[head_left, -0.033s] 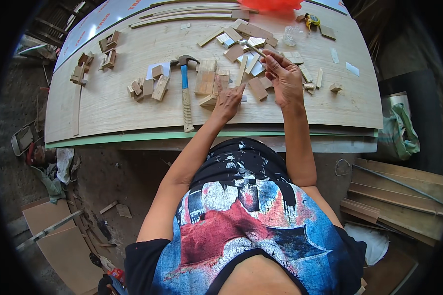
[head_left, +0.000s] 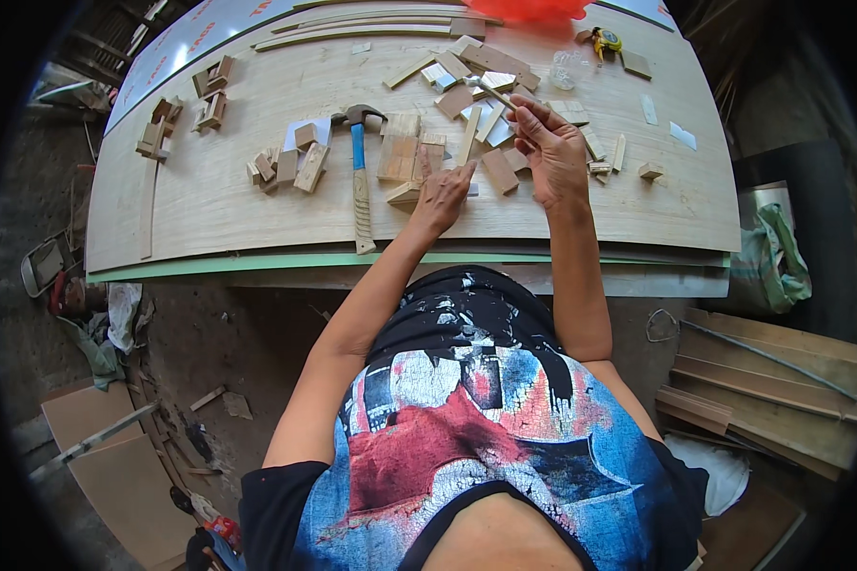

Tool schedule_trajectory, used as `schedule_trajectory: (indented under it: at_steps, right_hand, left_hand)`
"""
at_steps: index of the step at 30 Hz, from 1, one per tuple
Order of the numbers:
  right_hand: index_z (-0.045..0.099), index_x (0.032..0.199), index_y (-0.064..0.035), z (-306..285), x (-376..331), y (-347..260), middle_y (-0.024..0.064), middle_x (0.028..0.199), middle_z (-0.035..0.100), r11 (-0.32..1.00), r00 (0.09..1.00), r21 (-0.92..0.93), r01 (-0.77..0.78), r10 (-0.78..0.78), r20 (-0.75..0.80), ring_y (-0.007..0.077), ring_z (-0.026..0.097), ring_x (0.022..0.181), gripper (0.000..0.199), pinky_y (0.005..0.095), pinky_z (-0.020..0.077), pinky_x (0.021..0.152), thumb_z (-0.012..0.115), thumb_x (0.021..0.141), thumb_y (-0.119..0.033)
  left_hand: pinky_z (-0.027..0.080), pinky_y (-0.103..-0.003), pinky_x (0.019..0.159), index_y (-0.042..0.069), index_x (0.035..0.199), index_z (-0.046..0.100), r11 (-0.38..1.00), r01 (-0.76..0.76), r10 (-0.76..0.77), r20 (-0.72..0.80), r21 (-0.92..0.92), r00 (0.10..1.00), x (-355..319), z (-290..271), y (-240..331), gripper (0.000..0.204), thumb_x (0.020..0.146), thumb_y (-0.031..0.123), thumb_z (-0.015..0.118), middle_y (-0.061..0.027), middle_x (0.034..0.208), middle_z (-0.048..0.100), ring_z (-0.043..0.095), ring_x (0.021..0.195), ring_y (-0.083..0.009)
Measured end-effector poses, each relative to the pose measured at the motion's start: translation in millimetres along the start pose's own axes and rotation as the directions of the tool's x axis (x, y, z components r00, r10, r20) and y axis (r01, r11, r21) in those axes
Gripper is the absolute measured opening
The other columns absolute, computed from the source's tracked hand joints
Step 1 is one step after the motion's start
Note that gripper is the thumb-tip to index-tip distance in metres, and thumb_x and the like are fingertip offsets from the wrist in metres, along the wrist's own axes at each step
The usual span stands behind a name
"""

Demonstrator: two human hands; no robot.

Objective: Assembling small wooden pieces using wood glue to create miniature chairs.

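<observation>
My right hand [head_left: 550, 157] is raised over the right side of the table, thumb and fingers pinched on a thin stick [head_left: 493, 92] with a whitish tip, which points up and left. My left hand [head_left: 443, 198] lies low at the wooden blocks near the table's front, index finger stretched along a small block [head_left: 433, 145] and thumb spread to the right. Just beyond it is a larger joined wooden block [head_left: 398, 152]. A narrow wooden strip [head_left: 468, 135] stands out beside the thumb. Left of these lies a claw hammer [head_left: 359, 176] with a blue and tan handle.
Small wood pieces [head_left: 312, 169] sit left of the hammer, and little block assemblies [head_left: 211, 109] farther left. Several offcuts [head_left: 498, 171], a crumpled clear plastic piece [head_left: 568, 69] and a tape measure [head_left: 605, 41] are at right. Long strips [head_left: 352, 36] lie at the back, by red plastic [head_left: 528, 9].
</observation>
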State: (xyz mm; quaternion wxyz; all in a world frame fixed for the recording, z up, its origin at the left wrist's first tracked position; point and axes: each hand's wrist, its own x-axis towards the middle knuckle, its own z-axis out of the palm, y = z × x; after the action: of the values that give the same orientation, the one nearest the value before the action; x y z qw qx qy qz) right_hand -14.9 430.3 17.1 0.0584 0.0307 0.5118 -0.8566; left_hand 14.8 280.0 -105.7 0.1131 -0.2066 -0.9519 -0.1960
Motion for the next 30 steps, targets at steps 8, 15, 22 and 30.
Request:
schedule_trajectory:
  at_steps: [8, 15, 22, 30]
  right_hand:
    - [0.063, 0.095, -0.0056, 1, 3, 3, 0.0033, 0.078, 0.064, 1.000, 0.999, 0.011, -0.021, 0.021, 0.032, 0.0044, 0.053, 0.063, 0.020, 0.0187, 0.0393, 0.060, 0.063, 0.076, -0.012]
    - [0.065, 0.091, -0.0069, -2, 2, -1, 0.0020, 0.075, 0.064, 0.999, 0.999, 0.021, -0.037, 0.037, 0.023, 0.0038, 0.049, 0.063, 0.015, 0.0197, 0.0353, 0.058, 0.062, 0.077, -0.013]
    - [0.065, 0.090, -0.0076, -12, 3, -2, 0.0016, 0.075, 0.063, 0.999, 1.000, 0.031, -0.012, 0.011, 0.016, 0.0043, 0.050, 0.063, 0.014, 0.0186, 0.0362, 0.058, 0.061, 0.078, -0.013]
    - [0.064, 0.092, -0.0066, -11, 0, 1, 0.0023, 0.076, 0.064, 0.999, 0.999, -0.043, 0.026, -0.024, 0.041, 0.0047, 0.054, 0.064, 0.016, 0.0159, 0.0370, 0.059, 0.062, 0.077, -0.011]
  left_hand:
    - [0.005, -0.060, 0.098, 0.000, 0.109, 0.048, 0.997, 0.029, -0.027, -0.022, 0.069, 0.999, -4, 4, 3, 0.034, 0.076, -0.002, 0.040, -0.0143, 0.083, 0.059, 0.060, 0.076, -0.0279]
    - [0.004, -0.059, 0.098, 0.002, 0.109, 0.050, 0.998, 0.046, -0.043, -0.062, 0.050, 0.997, -6, 5, 4, 0.035, 0.075, -0.001, 0.044, -0.0130, 0.083, 0.059, 0.059, 0.078, -0.0277]
    - [0.036, -0.043, 0.086, 0.004, 0.107, 0.052, 0.832, 0.267, -0.354, -0.093, -0.487, 0.931, 13, -32, 6, 0.039, 0.068, 0.003, 0.062, -0.0111, 0.079, 0.060, 0.058, 0.074, -0.0209]
    - [0.046, -0.023, 0.062, 0.002, 0.106, 0.049, -0.413, 0.125, -0.471, 0.329, -0.902, 0.818, 19, -62, 1, 0.027, 0.081, 0.009, 0.057, -0.0072, 0.085, 0.058, 0.056, 0.073, -0.0125]
